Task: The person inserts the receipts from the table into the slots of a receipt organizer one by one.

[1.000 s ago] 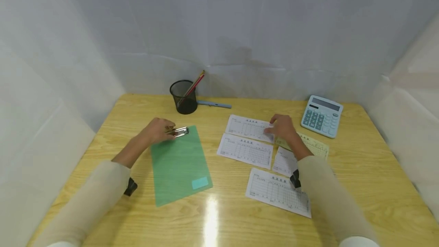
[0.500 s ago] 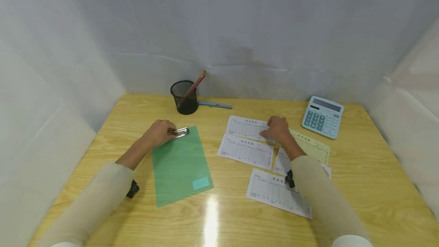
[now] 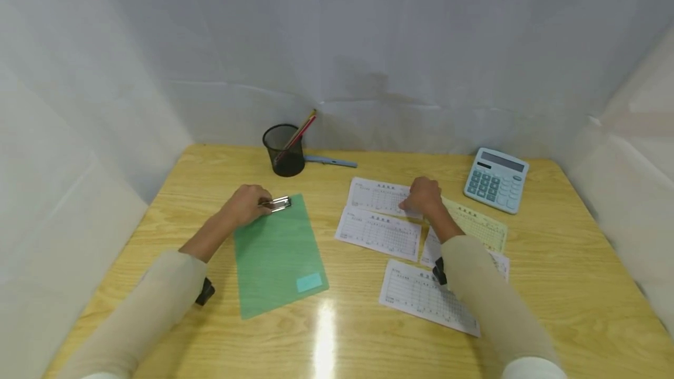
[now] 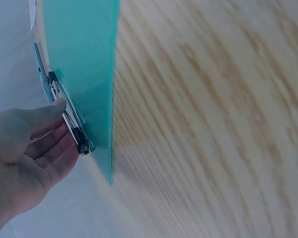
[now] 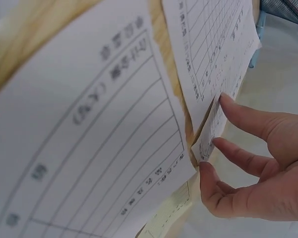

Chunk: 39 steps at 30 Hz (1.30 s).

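A translucent green clipboard (image 3: 279, 262) with a light-blue label lies flat on the left half of the table. My left hand (image 3: 246, 206) grips its metal clip (image 3: 280, 203). In the left wrist view the thumb presses on one side of the clip and the fingers bend behind it. On the right, my right hand (image 3: 423, 199) touches the right end of the farthest white printed slip (image 3: 376, 195). In the right wrist view the thumb and fingertips rest on that slip, spread apart. A second white slip (image 3: 378, 233) lies just nearer.
More white slips lie nearer, including the front slip (image 3: 421, 297); the right forearm partly covers them. A yellow slip (image 3: 481, 227) sits right of them. Behind are a blue calculator (image 3: 497, 180), a black mesh cup (image 3: 285, 157) with pencils (image 3: 301, 133), and a thin blue pen-like object (image 3: 332, 161).
My right hand has shifted slightly left along the farthest slip, and its fingers have drawn nearer the thumb. My left hand stays at the clip. The clipboard and slips have hardly moved.
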Motion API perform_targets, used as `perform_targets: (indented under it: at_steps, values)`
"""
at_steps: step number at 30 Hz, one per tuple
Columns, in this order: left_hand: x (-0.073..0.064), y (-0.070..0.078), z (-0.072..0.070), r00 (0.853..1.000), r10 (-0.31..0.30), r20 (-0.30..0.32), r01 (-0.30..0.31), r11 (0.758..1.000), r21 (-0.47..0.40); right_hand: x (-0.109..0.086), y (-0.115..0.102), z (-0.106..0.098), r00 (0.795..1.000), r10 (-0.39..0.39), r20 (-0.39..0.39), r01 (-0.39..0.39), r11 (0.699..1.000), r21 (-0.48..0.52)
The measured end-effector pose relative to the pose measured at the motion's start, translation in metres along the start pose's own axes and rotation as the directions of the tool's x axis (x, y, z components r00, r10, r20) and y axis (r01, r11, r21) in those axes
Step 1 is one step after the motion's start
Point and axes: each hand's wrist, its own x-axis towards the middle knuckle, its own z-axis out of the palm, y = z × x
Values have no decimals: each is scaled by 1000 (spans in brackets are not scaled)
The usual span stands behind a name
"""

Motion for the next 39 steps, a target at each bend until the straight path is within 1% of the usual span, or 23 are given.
perform_targets:
  at_steps: [4,6,7,9,11,13,14,17,19,22,24,25,27,29,32,34,39]
  values:
    - [0,0,1,1000,14,-3,-14,1000,5,-1,-1,-2,998,56,17,-56,998,19]
    - [0,1,1,1000,13,-5,-13,1000,1,0,-1,-2,998,62,26,-62,998,10]
    - [0,1,1,1000,13,-6,-13,1000,1,0,-1,-2,998,49,28,-49,999,-4]
    - [0,1,1,1000,10,-8,-10,1000,-2,2,0,-2,1000,-2,31,4,998,-64]
    - [0,1,2,1000,7,-9,-7,1000,-2,4,0,-2,998,-58,29,62,988,-141]
    - [0,1,2,1000,4,-7,-4,1000,-4,7,0,-1,995,-97,22,100,973,-207]
    - [0,1,3,1000,1,-6,-1,1000,-3,8,0,-1,994,-105,20,106,967,-230]
    - [0,2,4,1000,0,-5,0,1000,1,9,0,-1,996,-87,15,88,965,-248]
    - [0,4,4,1000,2,-10,-2,1000,7,9,0,0,997,-80,13,81,970,-230]
    - [0,5,4,1000,11,-18,-11,1000,18,8,3,0,997,-79,4,79,985,-151]
    - [0,5,5,1000,16,-16,-16,1000,27,6,5,0,997,-72,-5,71,996,-46]
    - [0,5,5,1000,18,-14,-18,999,31,5,6,0,997,-73,-7,73,997,-3]
    - [0,4,5,1000,24,-7,-23,999,38,4,9,-1,997,-73,5,73,994,76]
    - [-1,4,5,1000,30,-4,-30,999,43,2,11,-5,996,-85,12,82,988,128]
    - [-2,4,6,999,42,-4,-42,998,51,2,14,-11,993,-116,14,113,983,146]
    - [-3,6,7,999,44,3,-44,997,59,2,15,-14,991,-130,-7,130,980,151]
    - [-6,12,10,999,44,25,-46,996,76,-1,19,-17,991,-125,-44,132,960,245]
